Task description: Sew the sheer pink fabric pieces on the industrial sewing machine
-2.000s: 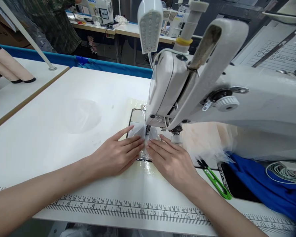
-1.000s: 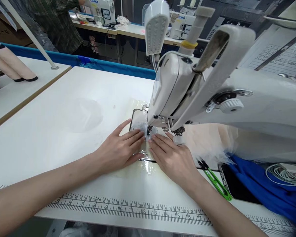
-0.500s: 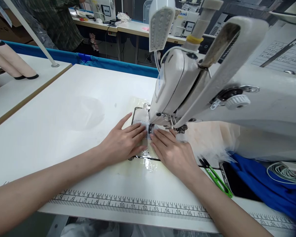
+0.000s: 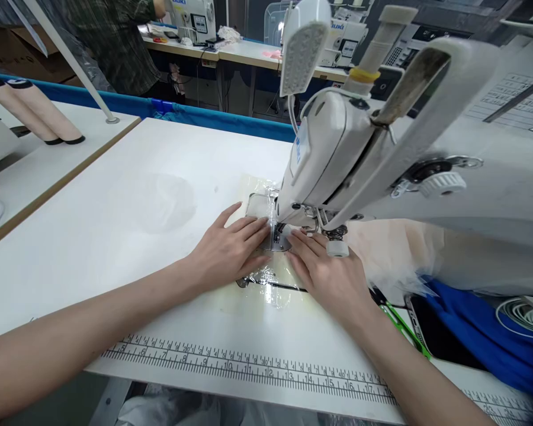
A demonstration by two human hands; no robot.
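Observation:
A white sewing machine point(image 4: 324, 148) stands over the table, its presser foot point(image 4: 278, 232) down near the metal needle plate point(image 4: 279, 244). My left hand point(image 4: 228, 251) lies flat with fingers stretched, its fingertips just left of the foot. On the other side, my right hand point(image 4: 333, 269) rests palm down, fingers extended close to the foot and partly under the machine head. Clear film point(image 4: 273, 296) is stuck round the plate. Any thin cloth beneath my fingers is too hard to make out. Sheer peach fabric point(image 4: 391, 245) lies beyond my right hand.
A faint sheer round piece point(image 4: 164, 202) lies left on the white table point(image 4: 128, 284). Printed along the front edge is a ruler point(image 4: 249, 367). Green-handled snips point(image 4: 404, 328), a phone point(image 4: 444, 334) and blue cloth point(image 4: 488, 337) sit right. Another person point(image 4: 111, 47) stands behind.
The whole view has shifted, so things appear further right. My right hand has drawn slightly away from the presser foot, and more of the bare metal plate shows between my hands.

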